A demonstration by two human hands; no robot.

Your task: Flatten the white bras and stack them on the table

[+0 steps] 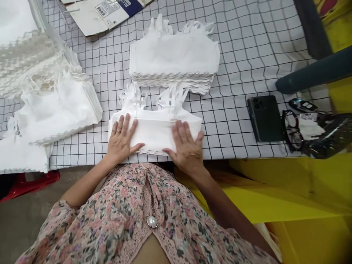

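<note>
Both flat and open: left hand [121, 138] and right hand [187, 146] on the white garment stack [155, 129]; box label [106, 7] is just blur.

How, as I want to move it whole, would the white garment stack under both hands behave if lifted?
Probably floppy: the garment stack is thin cloth with loose straps, so its ends would sag. Its layers may slide apart; the left hand and right hand lie flat on it.
</note>
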